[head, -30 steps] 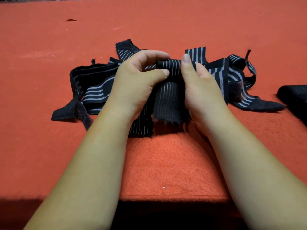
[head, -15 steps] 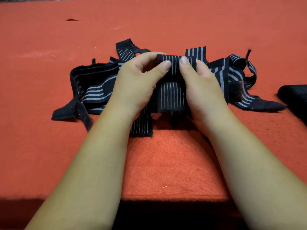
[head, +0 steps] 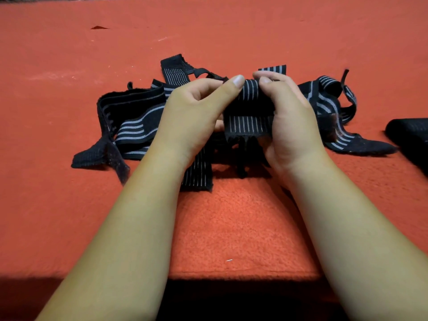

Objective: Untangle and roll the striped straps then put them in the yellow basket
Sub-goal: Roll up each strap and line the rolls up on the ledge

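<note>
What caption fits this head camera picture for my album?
Left hand and right hand pinch a partly rolled striped strap above the tangled straps on red cloth.

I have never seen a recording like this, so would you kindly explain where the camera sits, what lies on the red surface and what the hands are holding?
No machine here: a person works with bare hands, and the camera is worn on the head, looking forward and down, so both forearms enter from below. The left hand and right hand pinch one striped strap between thumbs and fingers; its near end is folded or partly rolled, with a frayed edge hanging. Behind and beside them a tangled heap of straps lies on the red cloth. A dark object sits at the right edge, cut off by the picture.
</note>
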A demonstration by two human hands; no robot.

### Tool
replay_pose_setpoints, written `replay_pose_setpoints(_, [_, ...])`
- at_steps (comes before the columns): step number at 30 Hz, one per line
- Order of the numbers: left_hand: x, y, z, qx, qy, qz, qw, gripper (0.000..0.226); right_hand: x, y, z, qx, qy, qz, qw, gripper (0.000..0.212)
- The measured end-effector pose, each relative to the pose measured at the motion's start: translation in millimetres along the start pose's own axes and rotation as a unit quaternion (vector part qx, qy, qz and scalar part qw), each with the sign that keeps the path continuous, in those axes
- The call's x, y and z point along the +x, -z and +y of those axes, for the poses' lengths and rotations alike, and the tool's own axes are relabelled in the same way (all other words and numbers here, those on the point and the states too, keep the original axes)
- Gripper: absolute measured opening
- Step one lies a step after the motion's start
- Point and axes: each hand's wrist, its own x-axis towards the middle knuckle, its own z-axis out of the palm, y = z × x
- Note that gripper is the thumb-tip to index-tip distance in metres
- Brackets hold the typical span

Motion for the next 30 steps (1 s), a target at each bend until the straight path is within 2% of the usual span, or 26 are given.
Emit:
replay_pose_setpoints(4, [0.0,-1.2,-2.6,-0.01,-0.033,-0.001,0.999,0.018,3.0,-0.1,0.8,0.099,-0.041,-0.019,0.994,0.049])
replay_pose_setpoints(8, [-0.5,3.0,-3.7,-0.032,-0.025,-0.034,0.999,0.03,1.3,1.3,1.5,0.086,-0.026,0.002,0.996,0.034])
replay_pose_setpoints(11, [-3.6,1.1,-1.9,-0.012,-0.029,-0.042,0.999,0.037,-0.9,3.7,1.4,0.093,-0.016,0.02,0.995,0.036])
replay_pose_setpoints(16, [-10.6,-11.3,10.9,-0.001,-0.008,-0.034,0.999,0.029,-7.2,15.0,-7.5,0.095,-0.018,0.028,0.995,0.038])
replay_pose_setpoints(22, [-29.0,-32.5,18.4,-0.006,0.016,-0.064,0.998,0.019,-30.1,46.3,-27.2,-0.03,0.026,0.021,0.999,0.048])
replay_pose_setpoints(27, [-47.6,-68.2,18.2,0.006,0.018,-0.078,0.997,0.026,-53.2,86.2,-46.3,-0.177,0.041,0.049,0.982,0.048])
replay_pose_setpoints(30, [-52.3,-97.9,21.2,0.027,0.027,-0.107,0.994,0.033,-60.8,113.4,-60.2,-0.194,0.029,0.079,0.977,0.045])
